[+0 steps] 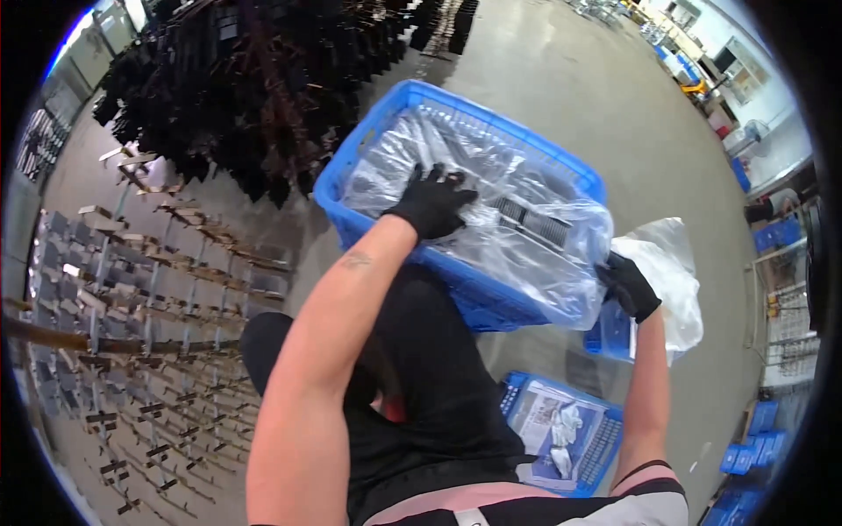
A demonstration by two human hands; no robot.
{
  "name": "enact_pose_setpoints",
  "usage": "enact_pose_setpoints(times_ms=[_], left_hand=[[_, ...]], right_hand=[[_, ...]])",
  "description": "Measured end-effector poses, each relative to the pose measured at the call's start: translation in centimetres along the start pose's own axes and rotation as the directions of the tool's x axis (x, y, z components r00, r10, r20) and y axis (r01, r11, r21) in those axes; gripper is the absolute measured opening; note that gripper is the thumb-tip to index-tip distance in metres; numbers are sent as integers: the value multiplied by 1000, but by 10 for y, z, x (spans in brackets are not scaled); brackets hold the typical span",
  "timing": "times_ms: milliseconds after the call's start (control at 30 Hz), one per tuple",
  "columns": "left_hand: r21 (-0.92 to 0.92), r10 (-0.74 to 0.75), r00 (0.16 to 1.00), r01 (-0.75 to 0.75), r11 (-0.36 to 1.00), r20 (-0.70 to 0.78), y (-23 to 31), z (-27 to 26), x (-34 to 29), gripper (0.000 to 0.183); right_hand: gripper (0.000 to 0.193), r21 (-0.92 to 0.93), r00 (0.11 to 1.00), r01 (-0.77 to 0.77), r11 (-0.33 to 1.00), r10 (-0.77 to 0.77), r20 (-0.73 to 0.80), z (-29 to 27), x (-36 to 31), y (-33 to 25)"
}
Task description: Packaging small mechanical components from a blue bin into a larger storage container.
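A blue plastic crate stands in front of me, tilted across the view. Clear plastic wrap covers its contents and bulges over the right end. Through the wrap I can make out dark ribbed pieces; the rest is blurred by glare. My left hand, in a black glove, lies on the wrap near the crate's middle with its fingers spread. At the right end, my right hand, also black-gloved, has its fingers curled on the edge of the wrap. Its fingertips are partly hidden.
A white plastic bag sits just beyond my right hand. By my legs lies a shallow blue crate holding printed paper and crumpled scraps. Metal racks with hooks fill the left; dark hanging parts crowd the far left. Blue boxes line the right.
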State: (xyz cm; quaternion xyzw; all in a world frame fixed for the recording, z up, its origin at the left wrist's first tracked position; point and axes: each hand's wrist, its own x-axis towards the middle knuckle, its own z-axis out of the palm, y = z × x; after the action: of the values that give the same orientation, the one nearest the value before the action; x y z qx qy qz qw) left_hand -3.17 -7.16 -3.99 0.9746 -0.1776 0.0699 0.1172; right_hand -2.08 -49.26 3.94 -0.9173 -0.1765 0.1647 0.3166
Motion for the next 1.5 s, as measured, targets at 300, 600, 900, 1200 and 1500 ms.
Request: enact_pose_setpoints(times_ms=[300,600,900,1200,1500], left_hand=[[-99,-32,999,36,994,39,8,0,13,54],[-359,25,996,8,933,88,45,-25,17,71],[40,-260,964,258,965,53,80,1,14,63],[-287,-174,969,220,932,177,42,14,40,76],[73,-286,955,291,954,-76,16,15,25,48]], right_hand=[[17,788,995,-11,615,-68,67,40,103,-96],[37,797,851,-89,597,-370,372,87,212,-43],[51,-487,835,536,689,-518,186,45,131,-156],[63,-657,858,438,613,-503,104,122,108,-64],[56,-330,811,538,776,-583,-50,170,221,-4]])
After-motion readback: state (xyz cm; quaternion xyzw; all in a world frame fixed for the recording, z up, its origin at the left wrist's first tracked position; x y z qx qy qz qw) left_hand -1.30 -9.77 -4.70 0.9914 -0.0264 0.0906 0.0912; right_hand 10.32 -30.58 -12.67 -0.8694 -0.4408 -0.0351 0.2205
